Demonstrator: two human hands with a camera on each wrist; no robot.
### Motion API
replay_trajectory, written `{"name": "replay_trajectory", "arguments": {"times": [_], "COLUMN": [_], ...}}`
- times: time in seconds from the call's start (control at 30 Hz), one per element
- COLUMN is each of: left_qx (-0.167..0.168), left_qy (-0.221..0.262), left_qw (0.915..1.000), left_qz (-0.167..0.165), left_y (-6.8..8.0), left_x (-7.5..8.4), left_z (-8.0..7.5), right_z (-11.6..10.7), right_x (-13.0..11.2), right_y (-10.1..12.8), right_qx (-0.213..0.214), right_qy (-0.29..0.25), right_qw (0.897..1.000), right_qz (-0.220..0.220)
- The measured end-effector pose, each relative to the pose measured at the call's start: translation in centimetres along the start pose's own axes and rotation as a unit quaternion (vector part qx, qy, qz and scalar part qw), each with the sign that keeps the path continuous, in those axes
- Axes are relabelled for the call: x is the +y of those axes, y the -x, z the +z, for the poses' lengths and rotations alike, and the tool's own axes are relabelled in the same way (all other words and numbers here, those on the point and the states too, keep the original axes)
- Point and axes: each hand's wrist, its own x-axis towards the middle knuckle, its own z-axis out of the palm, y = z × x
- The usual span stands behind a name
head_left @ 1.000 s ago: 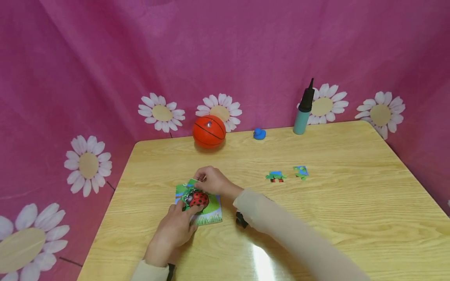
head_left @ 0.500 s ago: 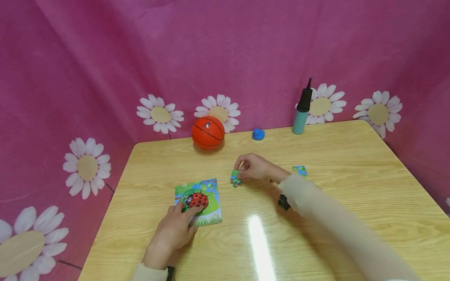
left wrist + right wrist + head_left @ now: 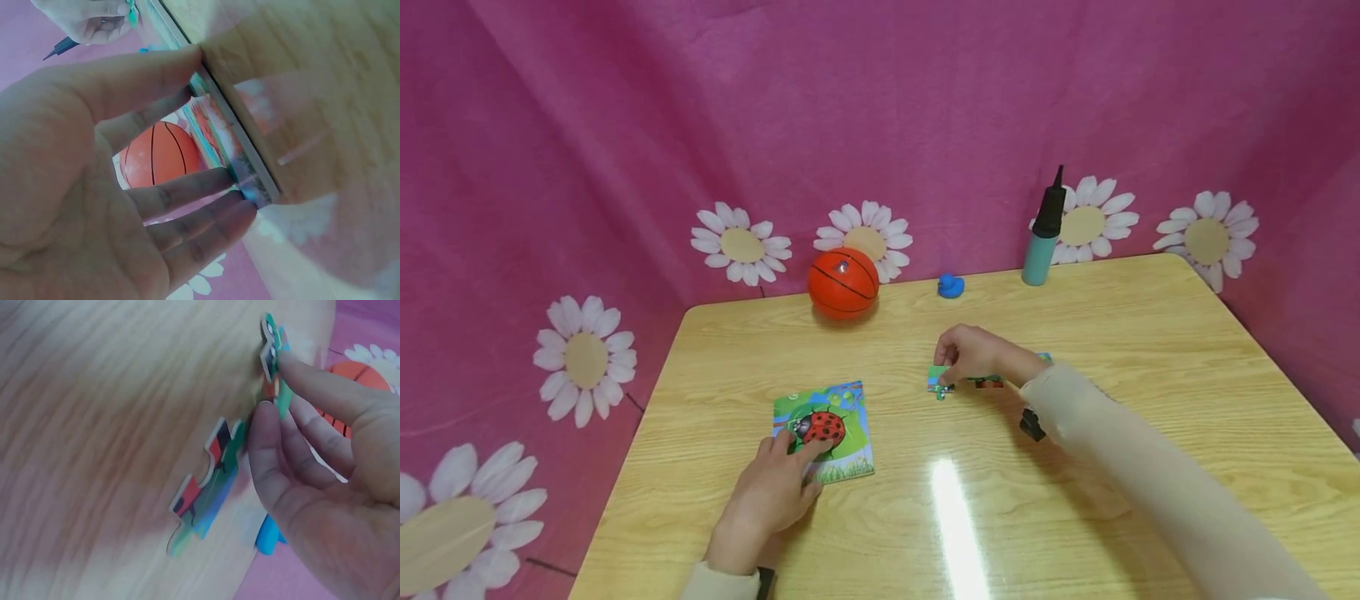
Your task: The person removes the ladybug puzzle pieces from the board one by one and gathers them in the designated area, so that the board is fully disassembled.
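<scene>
Fingers of my left hand (image 3: 767, 500) lie fairly straight, pressing on the ladybird puzzle (image 3: 825, 430) near the table's (image 3: 1150, 317) front left. My right hand (image 3: 973, 354) sits further right, its thumb and fingertips pinching a small puzzle piece (image 3: 940, 383) just above the wood. The right wrist view shows that piece (image 3: 275, 369) held at the fingertips, with a second piece (image 3: 206, 481) lying flat just beside it.

As I judge it, the step in hand is setting this piece down among the loose ones. I would lower it flat, picture side up, clear of its neighbour, and let go only once it rests on the wood. The left hand should go on pinning the puzzle so nothing shifts.

Counting: one puzzle board, three loose pieces as far as I can tell, the third (image 3: 1043, 358) mostly hidden behind my wrist, one orange ball (image 3: 843, 282), one blue duck (image 3: 951, 286), one pump (image 3: 1043, 236).
</scene>
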Motion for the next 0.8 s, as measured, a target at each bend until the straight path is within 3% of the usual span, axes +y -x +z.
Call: {"name": "replay_trajectory", "arguments": {"times": [0.23,0.43,0.63,0.8], "left_qx": [-0.006,-0.009,0.005,0.007], "left_qy": [0.032,0.080,0.063,0.058], "left_qw": [0.9992,0.9967,0.9975,0.9982], "left_qz": [0.022,0.009,-0.032,-0.017], "left_y": [0.0,-0.1,-0.7,-0.9], "left_x": [-1.1,-2.3,-2.6,-2.2], "left_z": [0.3,-0.3,-0.5,0.0], "right_z": [0.6,1.1,3.0,5.5], "right_x": [-0.4,-0.6,-2.2,-5.0], "right_y": [0.0,-0.1,-0.5,-1.0], "right_qx": [0.010,0.033,0.078,0.072], "right_qy": [0.083,0.078,0.059,0.070], "right_qw": [0.995,0.991,0.989,0.983], "right_qz": [-0.060,-0.099,-0.115,-0.151]}}
